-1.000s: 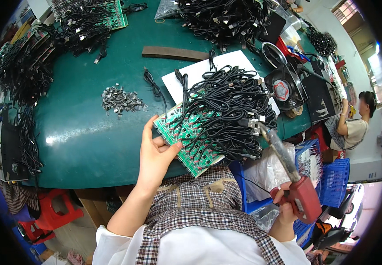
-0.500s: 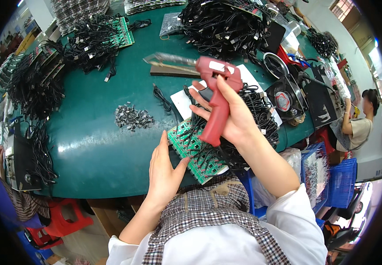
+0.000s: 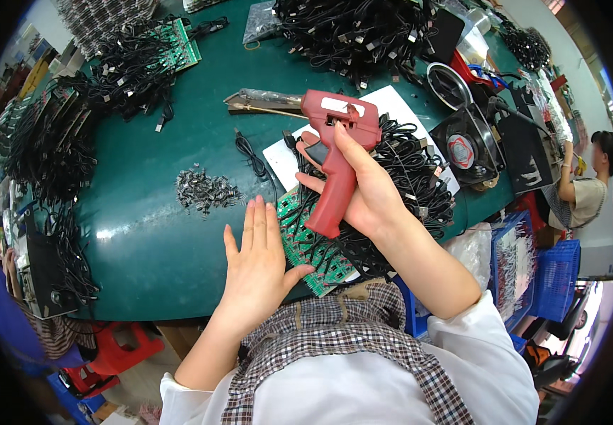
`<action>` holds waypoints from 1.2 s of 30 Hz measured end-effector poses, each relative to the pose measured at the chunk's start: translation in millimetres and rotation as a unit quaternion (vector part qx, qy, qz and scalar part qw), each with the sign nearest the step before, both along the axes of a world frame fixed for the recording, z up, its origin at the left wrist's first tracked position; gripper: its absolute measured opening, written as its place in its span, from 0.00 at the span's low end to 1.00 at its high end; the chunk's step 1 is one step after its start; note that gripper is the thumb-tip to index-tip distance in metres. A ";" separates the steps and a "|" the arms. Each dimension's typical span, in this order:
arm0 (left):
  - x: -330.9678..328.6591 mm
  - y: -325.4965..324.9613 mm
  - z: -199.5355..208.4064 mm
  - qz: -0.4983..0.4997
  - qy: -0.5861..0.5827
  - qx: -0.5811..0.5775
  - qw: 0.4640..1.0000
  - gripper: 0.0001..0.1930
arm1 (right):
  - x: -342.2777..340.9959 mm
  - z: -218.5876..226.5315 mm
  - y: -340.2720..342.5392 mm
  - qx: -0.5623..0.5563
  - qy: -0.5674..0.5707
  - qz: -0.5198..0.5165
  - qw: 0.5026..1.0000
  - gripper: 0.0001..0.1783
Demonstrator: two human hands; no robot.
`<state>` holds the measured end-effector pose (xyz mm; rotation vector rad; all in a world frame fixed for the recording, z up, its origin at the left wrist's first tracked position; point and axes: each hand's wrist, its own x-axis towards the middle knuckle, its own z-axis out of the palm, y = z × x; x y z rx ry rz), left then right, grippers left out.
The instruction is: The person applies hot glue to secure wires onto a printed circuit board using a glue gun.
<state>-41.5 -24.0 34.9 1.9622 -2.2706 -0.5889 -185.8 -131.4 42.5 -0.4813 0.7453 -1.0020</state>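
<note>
The right hand (image 3: 373, 195) loosely wraps the handle of the red soldering gun (image 3: 343, 120) (probably rigid, front-heavy, best held there) above the green board (image 3: 293, 230), near the table's (image 3: 150, 283) front edge; left hand (image 3: 255, 273) spread, thumb over the board

From my remote station I record a green tabletop (image 3: 150, 262) bearing a pile of small metallic parts (image 3: 207, 190), one bundled black cable (image 3: 252, 157), a white sheet (image 3: 396, 106), a green circuit board (image 3: 293, 244) and a black fan (image 3: 461, 150).
</note>
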 end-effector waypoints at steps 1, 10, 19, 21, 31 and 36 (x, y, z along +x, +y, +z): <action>-1.5 -0.1 -0.6 0.004 0.001 0.008 1.000 0.49 | -0.1 0.2 0.5 -0.003 0.001 0.001 1.000 0.24; -4.7 1.5 -7.2 0.028 0.041 0.020 0.999 0.51 | -2.9 -3.6 -1.5 -0.015 -0.013 0.009 1.000 0.26; -8.1 -2.3 5.6 0.037 0.044 0.041 0.998 0.50 | -3.4 -5.5 -0.3 -0.021 -0.017 0.003 1.000 0.25; -12.7 -12.0 13.8 0.036 0.030 0.067 0.997 0.50 | -3.2 -6.4 -3.8 -0.018 -0.008 0.002 1.000 0.25; -8.0 -11.5 -2.6 0.034 0.084 0.091 0.992 0.50 | -3.2 -0.3 -0.4 0.011 -0.022 -0.010 1.000 0.22; -3.9 -8.5 -11.1 0.026 0.115 0.075 0.990 0.51 | -5.1 -2.6 -1.6 0.002 -0.028 -0.009 1.000 0.22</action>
